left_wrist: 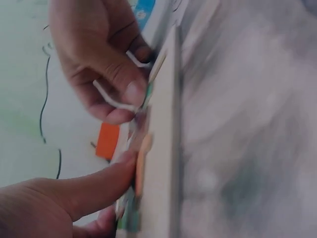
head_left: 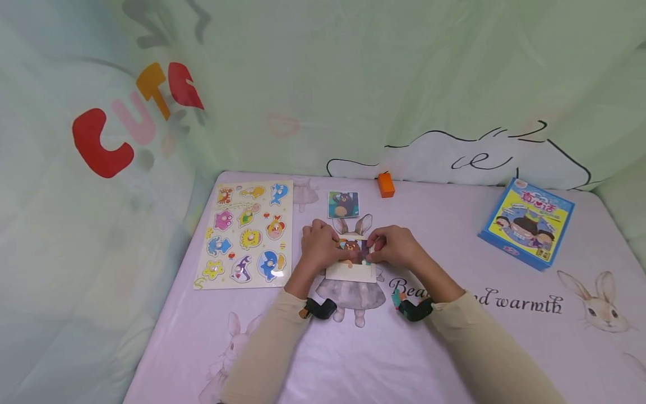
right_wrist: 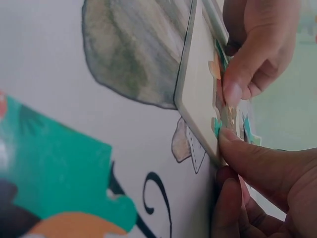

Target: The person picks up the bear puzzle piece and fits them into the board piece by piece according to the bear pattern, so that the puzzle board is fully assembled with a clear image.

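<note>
A small pale wooden puzzle board (head_left: 350,272) with a brown bear picture (head_left: 351,247) in its upper part lies in front of me, its lower strip bare. My left hand (head_left: 320,245) grips its left side, the thumb (left_wrist: 106,186) extended over the picture pieces. At the right side, my right hand (head_left: 398,246) holds the edge, its thumb (right_wrist: 257,161) on the picture and the other fingers curled by the rim. Fingers hide parts of the picture. A loose green and orange puzzle piece (right_wrist: 59,168) lies beside my right wrist. Beyond the board is a square bear picture (head_left: 344,205).
To the left lies a sea-animal knob puzzle (head_left: 202,275). An orange block (head_left: 386,185) stands near the back edge. A blue and yellow game box (head_left: 527,223) sits at the right. Printed cloth (head_left: 434,359) covers the table, and fabric walls rise around it.
</note>
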`<state>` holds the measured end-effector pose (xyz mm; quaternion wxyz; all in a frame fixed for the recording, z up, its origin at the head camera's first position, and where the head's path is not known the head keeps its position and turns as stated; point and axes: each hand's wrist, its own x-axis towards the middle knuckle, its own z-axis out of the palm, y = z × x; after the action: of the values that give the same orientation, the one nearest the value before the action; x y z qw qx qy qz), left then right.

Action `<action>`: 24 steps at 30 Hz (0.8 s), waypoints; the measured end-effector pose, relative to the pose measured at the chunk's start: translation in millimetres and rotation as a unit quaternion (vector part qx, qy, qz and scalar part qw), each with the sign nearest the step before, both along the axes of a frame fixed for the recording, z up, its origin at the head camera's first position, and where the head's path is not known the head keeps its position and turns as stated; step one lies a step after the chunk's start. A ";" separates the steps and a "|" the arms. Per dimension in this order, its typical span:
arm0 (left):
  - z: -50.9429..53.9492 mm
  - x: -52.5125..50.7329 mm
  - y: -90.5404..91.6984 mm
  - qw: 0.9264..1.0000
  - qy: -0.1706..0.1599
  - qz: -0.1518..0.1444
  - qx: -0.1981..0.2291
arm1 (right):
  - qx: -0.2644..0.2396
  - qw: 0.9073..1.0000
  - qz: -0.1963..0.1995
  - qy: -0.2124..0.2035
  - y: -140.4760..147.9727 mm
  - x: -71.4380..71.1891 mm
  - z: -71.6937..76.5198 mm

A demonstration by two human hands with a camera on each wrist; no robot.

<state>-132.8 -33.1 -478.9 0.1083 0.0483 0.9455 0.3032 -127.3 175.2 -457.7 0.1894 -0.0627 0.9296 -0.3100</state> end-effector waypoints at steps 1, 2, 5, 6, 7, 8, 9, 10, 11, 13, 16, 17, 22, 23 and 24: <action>-0.3 -1.4 -3.7 1.000 -0.004 -0.009 0.014 | 0.001 1.000 -0.001 -0.002 -0.1 -0.3 0.4; -0.6 -3.0 -7.5 0.999 -0.008 -0.020 0.025 | 0.002 1.000 -0.002 -0.004 -0.1 -0.5 0.8; -0.1 -7.2 -18.2 0.997 -0.028 -0.045 0.062 | 0.003 1.000 -0.001 -0.011 -0.2 -1.4 1.5; 0.9 -8.4 -21.1 0.996 -0.034 -0.053 0.071 | 0.004 1.000 0.000 -0.013 0.0 -1.6 1.7; 1.7 -9.5 -23.5 0.994 -0.038 -0.059 0.078 | 0.005 1.000 0.000 -0.015 0.1 -1.9 1.8; 2.3 -10.4 -25.4 0.994 -0.043 -0.064 0.083 | 0.005 1.000 0.001 -0.017 0.3 -2.1 2.0; 2.9 -11.0 -26.8 0.993 -0.046 -0.067 0.089 | 0.006 1.000 0.001 -0.019 0.4 -2.4 2.1; 3.4 -11.5 -27.7 0.992 -0.049 -0.069 0.092 | 0.006 1.000 0.000 -0.020 0.7 -2.4 2.3; 3.6 -11.8 -28.3 0.992 -0.051 -0.071 0.094 | 0.007 1.000 -0.001 -0.021 0.8 -2.4 2.3; 3.9 -12.3 -28.7 0.991 -0.051 -0.074 0.095 | 0.007 1.000 -0.003 -0.023 1.0 -2.1 2.4; 3.5 -12.2 -28.5 0.992 -0.048 -0.075 0.092 | 0.007 1.000 -0.005 -0.019 1.0 -0.5 2.2; 3.2 -12.2 -28.4 0.992 -0.047 -0.075 0.091 | 0.007 1.000 -0.004 -0.017 0.9 0.3 2.2; 2.6 -11.5 -28.9 0.993 -0.044 -0.071 0.088 | 0.007 1.000 0.014 -0.007 3.7 5.3 5.2; 2.6 -11.3 -29.0 0.993 -0.043 -0.070 0.087 | 0.008 1.000 0.021 -0.004 5.2 6.4 6.3; 2.7 -11.1 -29.3 0.993 -0.043 -0.070 0.087 | 0.009 1.000 0.029 -0.002 7.0 7.6 7.5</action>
<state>-143.9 -62.4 -476.2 0.1648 0.1107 0.9045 0.3774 -119.7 182.2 -450.2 0.2011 -0.0871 0.9298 -0.2957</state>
